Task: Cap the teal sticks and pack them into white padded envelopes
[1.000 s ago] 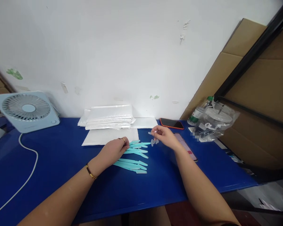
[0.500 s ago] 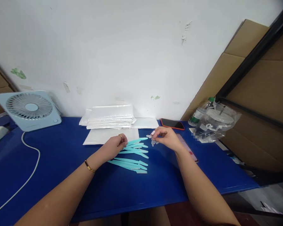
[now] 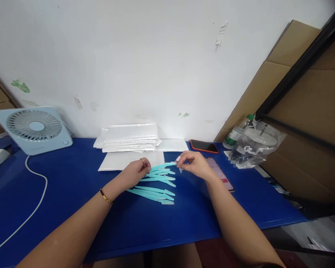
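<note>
Left: our left hand (image 3: 136,173) pinches a turquoise razor (image 3: 159,167) by its handle | Right: our right hand (image 3: 194,163) pinches a small clear cap (image 3: 175,163) at its blade end | Nearby: loose razors (image 3: 153,194) lie fanned before us on the blue table (image 3: 197,219)

Soft light, faint shadows, stretched edges

On the blue counter (image 3: 195,219), the left hand (image 3: 136,172) pinches a slim turquoise tool (image 3: 160,166), its tip pointing right, where the right hand (image 3: 190,163) pinches a small pale piece (image 3: 176,162) against it. More turquoise tools (image 3: 153,193) lie fanned nearer. White packets (image 3: 131,136) are stacked at the far side, a blue fan (image 3: 37,128) stands left, and a bottle (image 3: 234,137) stands far right.
</note>
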A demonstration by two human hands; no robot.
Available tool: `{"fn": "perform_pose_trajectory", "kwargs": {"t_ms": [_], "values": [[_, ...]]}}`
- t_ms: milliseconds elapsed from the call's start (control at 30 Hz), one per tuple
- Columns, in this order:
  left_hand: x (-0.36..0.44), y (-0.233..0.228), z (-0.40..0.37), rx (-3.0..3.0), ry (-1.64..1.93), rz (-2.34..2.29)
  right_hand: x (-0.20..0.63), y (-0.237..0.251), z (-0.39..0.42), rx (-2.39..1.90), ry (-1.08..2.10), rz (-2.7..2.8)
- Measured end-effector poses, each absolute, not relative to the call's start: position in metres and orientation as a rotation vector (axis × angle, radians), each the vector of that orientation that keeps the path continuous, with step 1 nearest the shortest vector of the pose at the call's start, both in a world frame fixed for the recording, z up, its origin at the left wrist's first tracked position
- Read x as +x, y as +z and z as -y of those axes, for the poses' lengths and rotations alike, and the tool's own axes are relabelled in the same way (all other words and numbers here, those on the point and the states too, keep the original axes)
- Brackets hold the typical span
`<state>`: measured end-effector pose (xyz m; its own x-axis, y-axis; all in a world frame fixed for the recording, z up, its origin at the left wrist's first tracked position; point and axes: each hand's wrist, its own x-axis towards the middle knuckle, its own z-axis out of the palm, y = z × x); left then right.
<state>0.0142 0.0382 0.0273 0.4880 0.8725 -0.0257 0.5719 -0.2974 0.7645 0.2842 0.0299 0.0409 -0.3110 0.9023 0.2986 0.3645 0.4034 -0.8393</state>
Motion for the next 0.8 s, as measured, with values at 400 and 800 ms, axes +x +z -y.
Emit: {"fn": "perform_pose_trajectory", "kwargs": {"t_ms": [400, 800], "values": [[0.02, 0.032, -0.03, 2.487, 0.475, -1.306, 0.304, 0.038, -0.036, -1.262, 0.537, 2.266], [0.031, 0.038, -0.013, 2.472, 0.095, -1.139, 0.289, 0.011, -0.054, -1.426, 0.065, 2.493]]}}
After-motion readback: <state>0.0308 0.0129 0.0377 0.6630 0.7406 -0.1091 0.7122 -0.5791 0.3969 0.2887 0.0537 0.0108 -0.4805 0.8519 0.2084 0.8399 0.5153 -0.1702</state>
